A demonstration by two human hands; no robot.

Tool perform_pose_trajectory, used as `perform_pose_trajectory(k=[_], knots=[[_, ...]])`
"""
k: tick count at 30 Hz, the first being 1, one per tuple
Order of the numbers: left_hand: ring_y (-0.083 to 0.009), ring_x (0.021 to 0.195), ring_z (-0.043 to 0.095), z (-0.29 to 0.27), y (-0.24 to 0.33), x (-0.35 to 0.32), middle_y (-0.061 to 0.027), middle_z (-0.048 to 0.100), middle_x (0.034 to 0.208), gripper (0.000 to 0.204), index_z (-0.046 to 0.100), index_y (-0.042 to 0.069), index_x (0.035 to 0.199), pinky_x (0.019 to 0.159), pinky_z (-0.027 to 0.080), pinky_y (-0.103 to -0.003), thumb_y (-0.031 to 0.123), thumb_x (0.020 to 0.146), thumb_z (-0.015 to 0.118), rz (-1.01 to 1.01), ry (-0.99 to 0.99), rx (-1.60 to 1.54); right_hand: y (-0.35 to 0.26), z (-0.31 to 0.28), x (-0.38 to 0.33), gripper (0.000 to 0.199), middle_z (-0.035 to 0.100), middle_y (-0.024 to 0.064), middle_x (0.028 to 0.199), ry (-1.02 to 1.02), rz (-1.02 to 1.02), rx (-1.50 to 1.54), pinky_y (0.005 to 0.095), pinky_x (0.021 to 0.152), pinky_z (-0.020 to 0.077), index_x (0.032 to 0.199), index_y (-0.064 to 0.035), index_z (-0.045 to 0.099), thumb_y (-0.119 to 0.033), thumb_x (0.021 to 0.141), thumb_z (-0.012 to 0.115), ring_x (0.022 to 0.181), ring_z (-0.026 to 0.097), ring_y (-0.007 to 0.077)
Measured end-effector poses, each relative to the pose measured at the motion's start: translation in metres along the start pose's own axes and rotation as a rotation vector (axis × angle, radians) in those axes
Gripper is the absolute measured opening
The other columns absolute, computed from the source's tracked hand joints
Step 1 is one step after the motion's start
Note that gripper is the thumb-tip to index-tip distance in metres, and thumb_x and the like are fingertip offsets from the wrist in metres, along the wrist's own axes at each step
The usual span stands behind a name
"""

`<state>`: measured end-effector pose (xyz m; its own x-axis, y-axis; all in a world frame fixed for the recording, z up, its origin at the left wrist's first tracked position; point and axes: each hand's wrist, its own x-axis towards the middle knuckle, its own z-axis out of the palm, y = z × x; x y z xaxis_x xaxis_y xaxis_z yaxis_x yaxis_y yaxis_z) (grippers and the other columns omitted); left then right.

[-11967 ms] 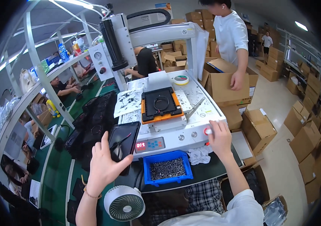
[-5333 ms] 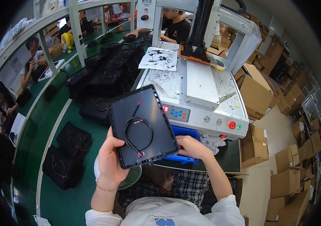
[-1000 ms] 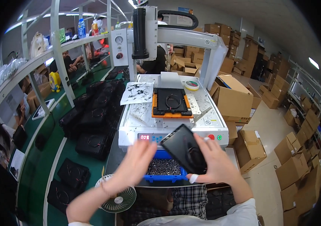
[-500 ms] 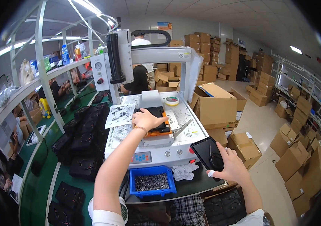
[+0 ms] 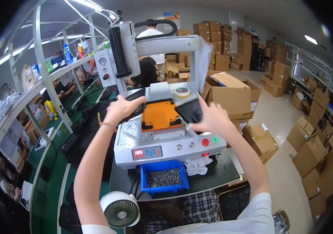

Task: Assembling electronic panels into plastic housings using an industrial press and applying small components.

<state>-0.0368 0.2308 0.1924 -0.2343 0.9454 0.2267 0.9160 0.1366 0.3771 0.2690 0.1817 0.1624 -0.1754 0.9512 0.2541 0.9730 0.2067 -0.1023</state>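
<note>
1. Over the white machine on the desk, the left hand grips a dark flat panel at its edge, left of the orange fixture.
2. Right hand clasps a second black panel, tilted, just right of the fixture.
3. Judgement: both panels look thin, stiff, light, possibly scratch-prone; edge holds suit them.
4. Blue bin of screws sits below.

Red-digit display on the machine front; brown cartons open beside it, others stacked behind
</note>
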Motion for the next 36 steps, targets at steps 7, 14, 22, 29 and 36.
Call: perform_pose_trajectory(k=[7,14,22,29,36], knots=[[-0.0477,0.119,0.051,-0.041,-0.056,-0.059,-0.0385,0.051,0.124,0.111,0.043,-0.011,0.132,0.101,0.041,-0.046,0.076,0.065,0.057,-0.102,0.011,0.025,-0.099,0.042,0.081,0.118,0.056,0.0297,0.122,0.023,0.07,-0.014,0.0459,0.093,0.0491,0.145,0.0026,0.029,-0.076,0.064,0.064,0.114,0.054,0.0446],[-0.0498,0.126,0.043,-0.058,-0.085,-0.099,-0.041,0.04,0.134,0.117,0.025,-0.007,0.146,0.105,0.037,-0.046,0.071,0.066,0.061,-0.115,0.012,0.024,-0.142,0.056,0.095,0.12,0.053,0.027,0.128,-0.123,0.207,-0.054,0.047,0.086,0.0524,0.147,0.0011,0.028,-0.081,0.066,0.058,0.114,0.054,0.0393],[-0.0483,0.123,0.045,-0.04,-0.073,-0.111,-0.0372,0.044,0.132,0.113,0.026,-0.003,0.147,0.103,0.039,-0.046,0.067,0.067,0.063,-0.052,-0.051,0.013,-0.15,0.074,0.103,0.108,0.047,0.0285,0.136,-0.183,0.215,-0.028,0.0531,0.106,0.0323,0.149,-0.0008,0.027,-0.075,0.075,0.053,0.126,0.042,0.047],[-0.0473,0.123,0.044,-0.031,-0.059,-0.127,-0.0361,0.045,0.13,0.111,0.025,-0.003,0.147,0.104,0.039,-0.045,0.062,0.067,0.065,0.047,-0.121,-0.083,-0.053,0.078,0.046,0.053,0.058,0.0234,0.117,0.51,-0.193,0.447,0.0442,0.095,0.0441,0.126,0.0004,0.053,-0.037,0.089,0.054,0.111,0.055,0.0383],[-0.0405,0.116,0.048,-0.026,-0.047,-0.151,-0.0283,0.049,0.122,0.108,0.024,-0.003,0.148,0.101,0.039,-0.042,0.054,0.068,0.07,0.153,-0.173,-0.171,0.043,0.137,-0.078,0.046,0.06,0.0162,0.103,0.689,-0.105,0.251,0.0446,0.088,0.0445,0.121,-0.0018,0.055,-0.013,0.077,0.065,0.1,0.057,0.0353]])
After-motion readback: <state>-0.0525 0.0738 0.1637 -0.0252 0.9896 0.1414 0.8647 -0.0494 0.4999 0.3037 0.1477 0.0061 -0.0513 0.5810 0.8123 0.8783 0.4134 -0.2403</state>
